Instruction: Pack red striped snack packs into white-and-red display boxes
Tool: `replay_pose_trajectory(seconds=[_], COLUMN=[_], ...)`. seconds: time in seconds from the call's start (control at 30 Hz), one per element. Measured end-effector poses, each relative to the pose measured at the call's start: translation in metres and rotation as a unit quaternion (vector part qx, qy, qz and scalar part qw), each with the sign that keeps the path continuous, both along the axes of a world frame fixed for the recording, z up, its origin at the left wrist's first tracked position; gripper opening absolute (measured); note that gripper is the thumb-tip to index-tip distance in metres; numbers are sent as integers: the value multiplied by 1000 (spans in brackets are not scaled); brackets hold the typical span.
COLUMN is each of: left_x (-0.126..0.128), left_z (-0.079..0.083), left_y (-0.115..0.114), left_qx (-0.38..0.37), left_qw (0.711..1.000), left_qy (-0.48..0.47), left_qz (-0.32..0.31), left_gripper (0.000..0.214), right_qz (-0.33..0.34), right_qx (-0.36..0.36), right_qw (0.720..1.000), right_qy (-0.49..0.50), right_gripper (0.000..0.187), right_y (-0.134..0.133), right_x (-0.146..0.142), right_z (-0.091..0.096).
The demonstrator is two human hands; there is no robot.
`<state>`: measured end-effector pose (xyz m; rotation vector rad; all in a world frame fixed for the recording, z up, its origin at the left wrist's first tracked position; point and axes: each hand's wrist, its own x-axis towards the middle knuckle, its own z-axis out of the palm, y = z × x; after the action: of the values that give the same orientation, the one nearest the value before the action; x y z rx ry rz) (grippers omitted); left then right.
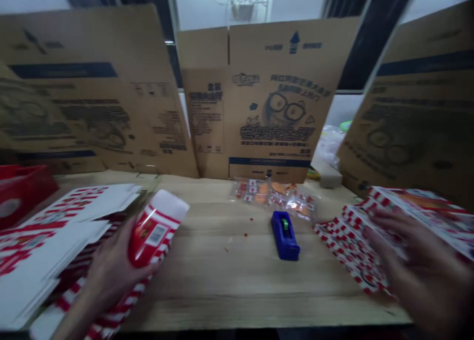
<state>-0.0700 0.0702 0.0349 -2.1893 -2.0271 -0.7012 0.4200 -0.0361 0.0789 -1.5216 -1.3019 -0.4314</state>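
My left hand [111,268] is wrapped round a red-and-white striped carton [155,229], folded up into a box and lying tilted over the left side of the wooden table [229,280]. My right hand [418,261], blurred by motion, rests on a pile of flat red-and-white checked cartons [351,241] at the right; its fingers seem spread over them. A blue tape dispenser [284,235] lies between the two hands.
Flat striped carton blanks [55,231] are stacked at the left, beside a red bin [22,189]. Clear bags of small sweets [274,194] lie at the back. Large brown cardboard sheets [274,98] stand round the table's back and sides.
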Motion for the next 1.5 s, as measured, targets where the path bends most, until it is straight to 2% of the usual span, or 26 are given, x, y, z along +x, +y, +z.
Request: replay_pose_trajectory(seconds=[0.03, 0.07, 0.1, 0.17, 0.2, 0.27, 0.3, 0.33, 0.4, 0.47, 0.57, 0.6, 0.7, 0.73, 0.77, 0.87, 0.97, 1.03, 1.1, 1.2, 1.23, 1.33, 1.37, 1.4, 1.43, 1.5], left_x=[8, 20, 34, 66, 80, 103, 111, 116, 119, 118, 115, 114, 115, 115, 115, 113, 111, 109, 108, 108, 109, 109, 110, 109, 109, 108], left_z=[1, 1, 1, -4, -8, -19, -25, -31, -41, -48, -56, -58, -63, -66, -68, -76, -87, -95, -101, -101, -99, -95, -96, -97, -99, -106], left_y=[-2, -5, -9, -19, -24, -34, -37, -40, -42, -41, -39, -38, -37, -37, -37, -42, -54, -62, -67, -65, -62, -54, -51, -49, -48, -46], left_qx=[-5, -1, 3, 15, 16, 16, 12, 5, -22, -51, -105, -142, -251, -263, -261, -259, -289, -298, -304, -301, -287, -241, -236, -236, -239, -239], left_qw=[1000, 999, 998, 992, 988, 979, 975, 972, 961, 942, 894, 865, 742, 711, 694, 698, 716, 719, 718, 710, 704, 692, 688, 684, 680, 676], left_qy=[-2, -16, -33, -74, -94, -132, -151, -172, -224, -289, -412, -464, -612, -644, -664, -656, -623, -621, -619, -618, -629, -662, -668, -672, -675, -679], left_qz=[-17, -31, -53, -97, -122, -154, -160, -160, -159, -162, -138, -128, -108, -103, -101, -125, -121, -92, -94, -153, -165, -160, -157, -158, -160, -156], left_gripper=[103, 108, 110, 111, 111, 110, 109, 108, 104, 94, 67, 58, 40, 38, 37, 32, 32, 39, 40, 34, 38, 52, 52, 53, 54, 59], right_qz=[105, 197, 282, 448, 506, 568, 578, 575, 544, 505, 466, 460, 448, 448, 450, 454, 450, 445, 444, 454, 462, 490, 493, 490, 481, 453], right_qx=[-63, -137, -202, -261, -269, -261, -251, -241, -233, -245, -268, -274, -294, -302, -309, -306, -295, -303, -311, -327, -340, -385, -386, -377, -358, -307], right_qw=[991, 963, 919, 798, 740, 655, 631, 620, 630, 656, 677, 677, 665, 655, 643, 613, 618, 624, 621, 592, 577, 527, 525, 537, 564, 636], right_qy=[58, 119, 186, 306, 353, 424, 453, 476, 503, 504, 502, 504, 521, 528, 537, 569, 573, 566, 567, 579, 582, 578, 577, 573, 567, 544], right_gripper=[34, 36, 42, 69, 77, 72, 67, 62, 51, 39, 29, 28, 28, 28, 28, 29, 29, 29, 29, 31, 32, 41, 44, 46, 48, 53], right_y=[12, 23, 33, 48, 54, 60, 61, 60, 57, 53, 53, 53, 57, 58, 60, 65, 70, 71, 67, 54, 48, 30, 25, 23, 21, 25], right_x=[-30, -60, -90, -143, -164, -193, -201, -206, -205, -196, -183, -180, -174, -172, -170, -164, -158, -156, -155, -155, -156, -159, -160, -161, -160, -158], right_z=[-14, -28, -43, -69, -79, -94, -99, -102, -109, -115, -126, -129, -137, -139, -140, -140, -140, -143, -149, -160, -165, -177, -180, -183, -185, -188])
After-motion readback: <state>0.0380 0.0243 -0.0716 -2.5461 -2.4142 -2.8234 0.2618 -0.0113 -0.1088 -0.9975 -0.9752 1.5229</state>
